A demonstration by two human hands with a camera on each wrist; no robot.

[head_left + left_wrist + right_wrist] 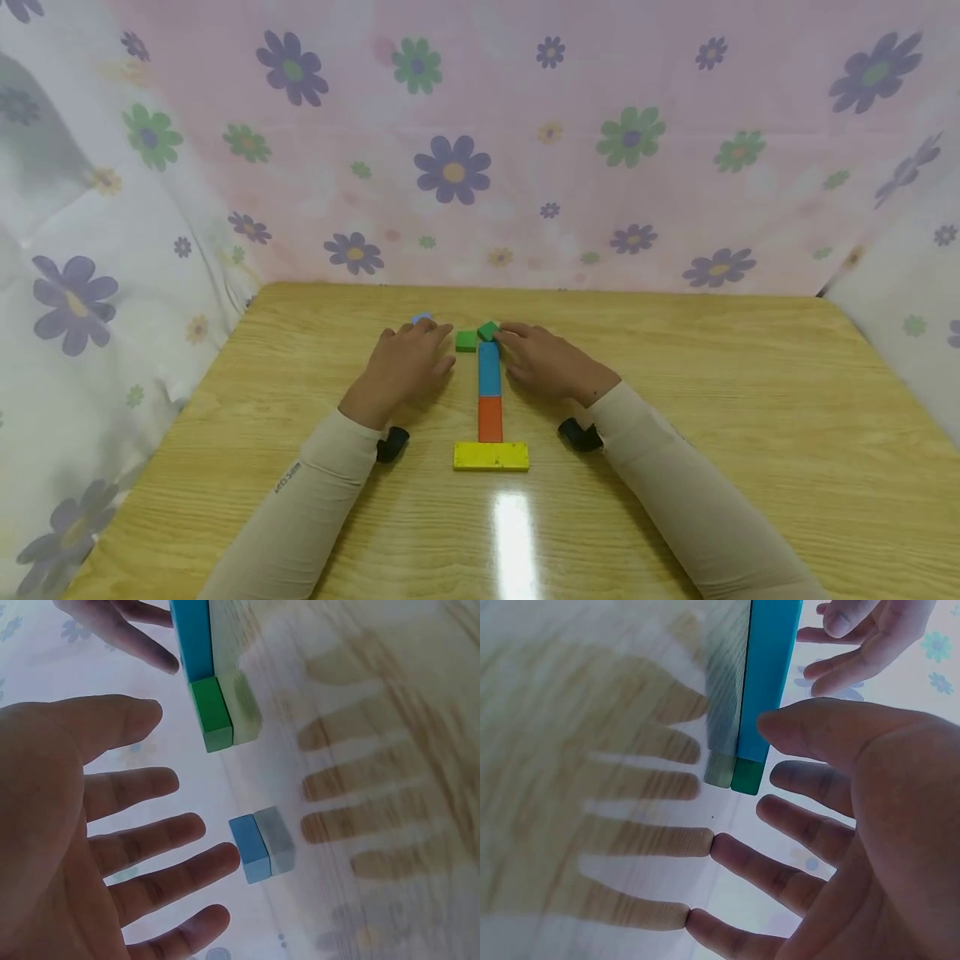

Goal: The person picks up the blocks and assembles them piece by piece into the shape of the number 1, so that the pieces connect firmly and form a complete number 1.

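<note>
Flowered cloth hangs behind and to both sides of a wooden desk [675,400], and both hands are down flat at its far middle. Left hand [411,360] lies palm down with fingers spread and straight, holding nothing; the small light-blue block [422,318] peeks out just past its fingertips. Right hand [543,360] is also spread and relaxed, fingertips touching the tilted green block [488,331] at the far end of the long blue block [489,368]. A second green block [466,340] sits flat just to the left of it, between the two hands.

From the head view, the blue block runs toward the person into an orange block [491,418], which meets a yellow block [491,456] laid crosswise.

The left wrist view shows what the head view hides: the open palm [82,847] with nothing in it, apart from the light-blue block [249,847], and the green block [210,714] butted against the blue one. The right wrist view shows the fingers [780,874] pressing the desk beside the green end [748,776].
</note>
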